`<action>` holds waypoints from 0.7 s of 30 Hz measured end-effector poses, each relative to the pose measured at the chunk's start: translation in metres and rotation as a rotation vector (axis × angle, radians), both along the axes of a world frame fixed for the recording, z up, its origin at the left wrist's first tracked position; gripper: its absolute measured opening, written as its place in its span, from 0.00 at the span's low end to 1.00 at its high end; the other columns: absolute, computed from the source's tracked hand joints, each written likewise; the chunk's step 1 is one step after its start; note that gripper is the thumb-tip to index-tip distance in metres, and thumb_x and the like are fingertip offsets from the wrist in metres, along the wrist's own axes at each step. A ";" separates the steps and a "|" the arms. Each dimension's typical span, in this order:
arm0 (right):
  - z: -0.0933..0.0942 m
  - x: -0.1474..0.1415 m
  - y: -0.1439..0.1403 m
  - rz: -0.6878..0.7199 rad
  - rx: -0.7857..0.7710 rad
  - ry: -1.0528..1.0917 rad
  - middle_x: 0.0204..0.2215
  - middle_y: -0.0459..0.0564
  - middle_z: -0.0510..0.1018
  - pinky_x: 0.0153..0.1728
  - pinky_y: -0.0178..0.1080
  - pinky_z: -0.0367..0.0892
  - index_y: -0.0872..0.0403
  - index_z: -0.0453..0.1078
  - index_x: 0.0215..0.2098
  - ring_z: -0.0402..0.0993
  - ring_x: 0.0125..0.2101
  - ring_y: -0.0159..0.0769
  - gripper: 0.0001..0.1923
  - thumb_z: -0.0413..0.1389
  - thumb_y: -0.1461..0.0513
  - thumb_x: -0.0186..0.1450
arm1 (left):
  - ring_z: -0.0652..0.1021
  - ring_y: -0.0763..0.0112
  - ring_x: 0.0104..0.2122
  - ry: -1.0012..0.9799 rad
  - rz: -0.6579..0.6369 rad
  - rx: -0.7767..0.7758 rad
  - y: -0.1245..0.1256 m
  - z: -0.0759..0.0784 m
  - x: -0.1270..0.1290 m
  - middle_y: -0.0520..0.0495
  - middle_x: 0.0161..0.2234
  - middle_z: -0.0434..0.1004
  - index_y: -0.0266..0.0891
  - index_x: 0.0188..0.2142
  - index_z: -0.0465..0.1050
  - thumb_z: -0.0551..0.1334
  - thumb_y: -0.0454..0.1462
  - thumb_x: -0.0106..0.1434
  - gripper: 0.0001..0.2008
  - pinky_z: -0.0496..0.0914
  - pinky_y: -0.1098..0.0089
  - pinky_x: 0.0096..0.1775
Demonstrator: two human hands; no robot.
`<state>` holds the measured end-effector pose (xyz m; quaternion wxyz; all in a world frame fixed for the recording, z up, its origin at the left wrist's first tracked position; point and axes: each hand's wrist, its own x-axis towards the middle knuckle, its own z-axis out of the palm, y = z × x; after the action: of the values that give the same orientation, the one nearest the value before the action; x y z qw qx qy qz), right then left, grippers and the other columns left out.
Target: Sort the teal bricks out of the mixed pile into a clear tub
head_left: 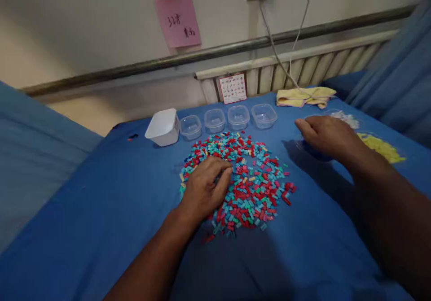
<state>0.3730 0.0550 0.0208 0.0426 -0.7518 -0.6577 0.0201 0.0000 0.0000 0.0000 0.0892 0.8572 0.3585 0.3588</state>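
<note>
Tubs (238,117) behind bead pile (249,180), white box (164,127) leftward, yellow cloth (305,97) beyond

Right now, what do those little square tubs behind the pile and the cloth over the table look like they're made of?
The four clear tubs look like thin glossy plastic: see-through, with pale highlights on the rims. The white tub beside them looks like opaque plastic too. The blue cover seems to be matte woven fabric, soft and faintly creased.
</note>
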 end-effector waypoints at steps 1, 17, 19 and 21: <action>-0.001 0.006 0.002 -0.012 -0.014 -0.013 0.49 0.69 0.86 0.45 0.50 0.69 0.56 0.81 0.45 0.83 0.49 0.60 0.34 0.37 0.47 0.82 | 0.82 0.69 0.45 -0.005 0.002 0.004 0.000 0.000 0.000 0.47 0.43 0.83 0.39 0.49 0.81 0.65 0.32 0.78 0.05 0.75 0.66 0.50; -0.008 0.023 -0.001 -0.011 -0.023 -0.067 0.41 0.64 0.88 0.37 0.48 0.67 0.54 0.85 0.44 0.84 0.40 0.57 0.19 0.54 0.53 0.77 | 0.83 0.65 0.44 -0.014 0.066 0.037 0.006 0.003 -0.015 0.46 0.42 0.85 0.40 0.47 0.82 0.63 0.35 0.79 0.06 0.76 0.63 0.49; -0.005 0.012 -0.004 -0.017 0.025 -0.075 0.43 0.66 0.88 0.38 0.49 0.70 0.54 0.85 0.48 0.84 0.41 0.58 0.22 0.52 0.51 0.78 | 0.83 0.65 0.43 -0.013 0.113 0.045 0.008 0.006 -0.019 0.46 0.42 0.85 0.40 0.47 0.82 0.63 0.36 0.79 0.07 0.76 0.63 0.49; -0.010 -0.005 -0.006 0.066 0.086 -0.041 0.46 0.63 0.88 0.42 0.49 0.73 0.52 0.84 0.52 0.85 0.45 0.57 0.23 0.50 0.50 0.79 | 0.83 0.64 0.44 -0.006 0.203 0.049 0.012 0.007 -0.026 0.45 0.43 0.85 0.40 0.47 0.83 0.63 0.38 0.79 0.09 0.77 0.61 0.50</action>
<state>0.3681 0.0493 0.0112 0.0606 -0.7274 -0.6831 -0.0222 -0.0263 0.0120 0.0072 0.0327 0.8172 0.4345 0.3773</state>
